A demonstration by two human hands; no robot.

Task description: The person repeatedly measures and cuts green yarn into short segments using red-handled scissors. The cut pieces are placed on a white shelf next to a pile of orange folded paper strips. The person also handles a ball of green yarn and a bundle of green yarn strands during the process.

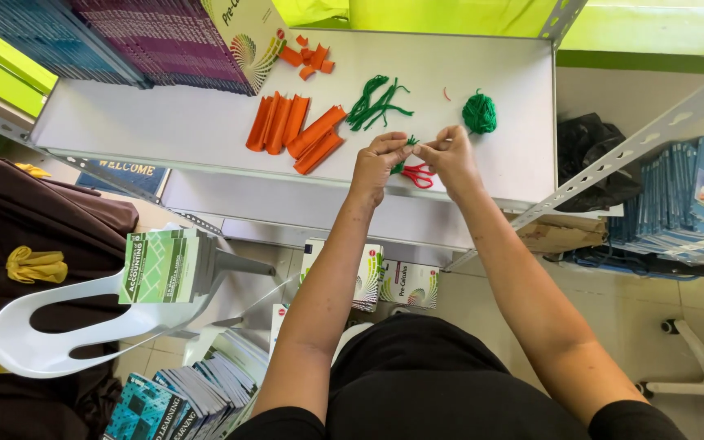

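Risk first: the green yarn piece (pixel 407 143) is pinched only by fingertips, so it looks likely to slip or unravel if either pinch loosens; cause would be the tiny grip area and the strand being thin. It could also drop off the near edge of the white shelf (pixel 165 122), since both hands work right over that edge. The red scissors (pixel 420 174) lie just under the hands, touching or nearly touching the right one; a downward move could knock them off.

Pose: left hand (pixel 378 163) and right hand (pixel 448 156) are raised just above the scissors, fingertips meeting, both clenched in a pinch on the green yarn piece. Forearms reach forward from the body, elbows low.

Beyond the scissors: green yarn ball (pixel 479 113), loose green strands (pixel 376 103). Left of the scissors: orange folded paper strips (pixel 295 130).
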